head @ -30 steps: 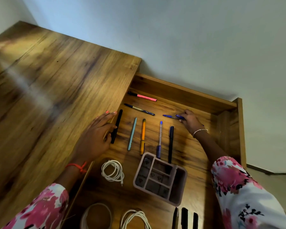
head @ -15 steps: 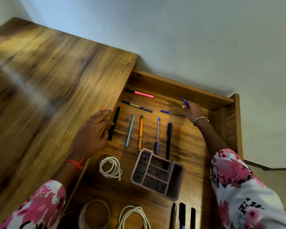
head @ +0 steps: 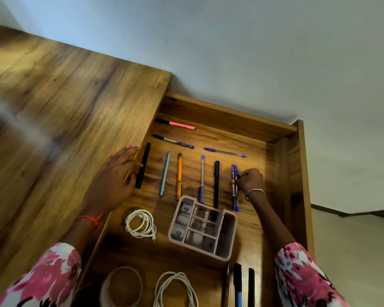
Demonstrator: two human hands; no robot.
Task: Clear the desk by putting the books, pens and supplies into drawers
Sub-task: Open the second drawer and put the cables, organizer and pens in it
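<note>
Pen move logged: my right hand [head: 249, 180] pinches the blue pen [head: 235, 196], now brought from the back of the drawer [head: 231, 120] into the row, at my fingertips beside the black pen [head: 216, 180]. Fingers straight, my left hand [head: 118, 176] holds nothing. Release should come next.

No readable text, brand, number or sign was found. Dark print ran along barrel of pink highlighter [head: 182, 125], too small to read. Small dark marks sat inside compartments of organiser tray [head: 200, 249]; blurred, not legible as letters.
</note>
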